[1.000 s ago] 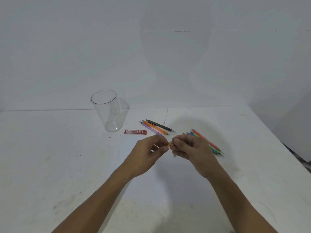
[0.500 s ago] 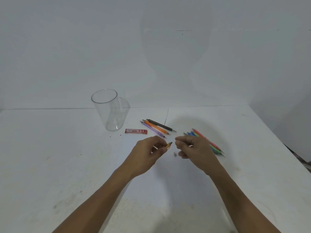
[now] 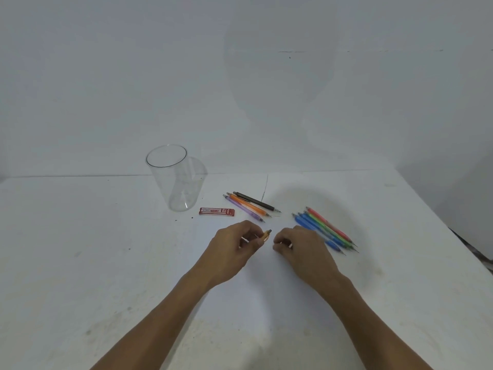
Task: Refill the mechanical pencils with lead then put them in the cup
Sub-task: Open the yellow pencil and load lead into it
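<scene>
My left hand (image 3: pixel 232 249) grips an orange mechanical pencil (image 3: pixel 266 234); only its end sticks out past my fingers, pointing up and right. My right hand (image 3: pixel 304 252) is a short gap to its right, low over the table, fingers curled and pinching a small pale cap (image 3: pixel 289 245) that is mostly hidden. A clear plastic cup (image 3: pixel 173 182) stands upright at the back left, with nothing visible inside. The red lead case (image 3: pixel 216 211) lies flat just right of the cup.
A black, an orange and a purple pencil (image 3: pixel 250 206) lie side by side behind my left hand. Several blue, green and red pencils (image 3: pixel 326 231) lie bunched behind my right hand. The white table (image 3: pixel 80 263) meets the wall at the back; its right edge slants past the pencils.
My hands met at the pencil's end a second ago. My right hand has since pulled away to the right and dropped toward the table. My left hand has kept the pencil almost still.
</scene>
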Available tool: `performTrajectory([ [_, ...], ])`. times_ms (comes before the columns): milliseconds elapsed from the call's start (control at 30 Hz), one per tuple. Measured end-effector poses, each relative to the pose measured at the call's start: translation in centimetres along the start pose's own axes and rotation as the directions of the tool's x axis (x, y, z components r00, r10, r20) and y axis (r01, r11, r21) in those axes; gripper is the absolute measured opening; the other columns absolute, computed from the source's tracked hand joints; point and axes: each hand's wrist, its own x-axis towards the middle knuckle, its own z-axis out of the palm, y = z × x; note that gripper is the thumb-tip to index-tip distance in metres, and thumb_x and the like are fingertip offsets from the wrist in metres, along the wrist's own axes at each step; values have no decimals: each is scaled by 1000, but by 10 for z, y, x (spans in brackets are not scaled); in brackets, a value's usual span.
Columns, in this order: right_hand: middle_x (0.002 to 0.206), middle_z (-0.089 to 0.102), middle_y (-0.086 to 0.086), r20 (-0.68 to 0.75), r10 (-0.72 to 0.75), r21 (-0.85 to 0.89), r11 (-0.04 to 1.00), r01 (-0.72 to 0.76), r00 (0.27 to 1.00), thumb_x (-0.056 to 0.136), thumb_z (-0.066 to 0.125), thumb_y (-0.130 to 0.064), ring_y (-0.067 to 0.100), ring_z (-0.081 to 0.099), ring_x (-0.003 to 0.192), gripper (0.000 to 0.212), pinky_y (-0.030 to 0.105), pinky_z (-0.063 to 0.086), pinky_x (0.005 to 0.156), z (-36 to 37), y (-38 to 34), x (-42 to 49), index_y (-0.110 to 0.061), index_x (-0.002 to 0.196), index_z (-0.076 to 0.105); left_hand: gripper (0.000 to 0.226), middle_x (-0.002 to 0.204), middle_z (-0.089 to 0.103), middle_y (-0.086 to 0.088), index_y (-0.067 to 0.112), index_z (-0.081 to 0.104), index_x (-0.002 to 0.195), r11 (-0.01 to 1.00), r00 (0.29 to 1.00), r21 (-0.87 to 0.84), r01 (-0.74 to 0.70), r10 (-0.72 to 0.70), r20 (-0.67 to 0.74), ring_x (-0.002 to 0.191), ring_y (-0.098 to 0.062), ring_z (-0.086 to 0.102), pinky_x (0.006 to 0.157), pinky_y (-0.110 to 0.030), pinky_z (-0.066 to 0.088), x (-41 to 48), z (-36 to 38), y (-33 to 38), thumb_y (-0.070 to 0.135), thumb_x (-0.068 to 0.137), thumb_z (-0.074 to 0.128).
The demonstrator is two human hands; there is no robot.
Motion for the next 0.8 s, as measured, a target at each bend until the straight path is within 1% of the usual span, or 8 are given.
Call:
performTrajectory([
  [67, 95, 69, -4, -98, 65, 290, 956, -34, 993, 94, 61, -25, 10, 63, 85, 12, 21, 52, 86, -2, -1, 0, -19, 103, 67, 22, 97, 66, 14, 26, 65, 110, 1000, 1000, -14, -9, 9, -3, 86, -6, 64, 72, -15, 51, 0, 0, 3, 40, 94, 58],
  [100, 90, 71, -2, -113, 142, 505, 861, -66, 983, 93, 63, -22, 13, 67, 82, 9, 26, 57, 83, -5, -2, -1, -16, 99, 67, 21, 97, 66, 14, 26, 65, 109, 1000, 1000, -21, -16, 16, -4, 86, -6, 64, 72, -13, 50, 0, 1, 3, 40, 94, 58],
  [167, 87, 74, 5, -14, 243, 838, 532, -121, 970, 92, 64, -17, 21, 73, 82, 11, 33, 61, 77, -14, -6, -5, -10, 100, 67, 19, 96, 67, 15, 27, 65, 108, 999, 999, -32, -35, 35, -9, 86, -5, 63, 72, -11, 50, 1, 2, 5, 38, 94, 58],
  [200, 88, 75, 7, 42, 240, 905, 403, -139, 970, 92, 63, -17, 23, 74, 83, 14, 34, 61, 76, -18, -8, -6, -8, 101, 67, 18, 95, 67, 15, 27, 65, 107, 998, 999, -33, -44, 44, -14, 86, -4, 63, 72, -9, 50, 1, 3, 5, 37, 95, 58],
  [267, 91, 75, 9, 88, 202, 944, 295, -147, 975, 92, 62, -16, 24, 74, 86, 16, 36, 61, 76, -21, -10, -10, -5, 103, 66, 17, 94, 67, 16, 27, 65, 107, 998, 998, -29, -58, 57, -25, 86, 0, 62, 73, -6, 48, 2, 5, 5, 36, 95, 58],
  [433, 93, 75, 13, 55, 163, 958, 268, -98, 985, 91, 62, -9, 27, 74, 87, 17, 38, 60, 78, -20, -9, -14, -2, 105, 66, 17, 93, 67, 17, 26, 66, 107, 997, 997, -23, -75, 75, -34, 86, 3, 61, 73, -4, 47, 2, 5, 7, 35, 95, 58],
  [667, 91, 75, 13, -9, 134, 935, 353, -39, 991, 88, 66, -8, 27, 74, 85, 15, 40, 61, 79, -18, -10, -14, -3, 102, 69, 18, 94, 68, 16, 23, 67, 108, 996, 996, -32, -85, 84, -39, 86, 2, 62, 74, -5, 47, -1, 2, 9, 33, 95, 59],
  [800, 88, 75, 14, -18, 127, 930, 367, -30, 992, 85, 69, -8, 28, 74, 83, 16, 39, 61, 79, -16, -8, -14, -4, 100, 71, 18, 94, 69, 15, 23, 68, 108, 995, 995, -45, -92, 90, -38, 87, 1, 62, 73, -5, 46, -2, 2, 11, 33, 94, 59],
])
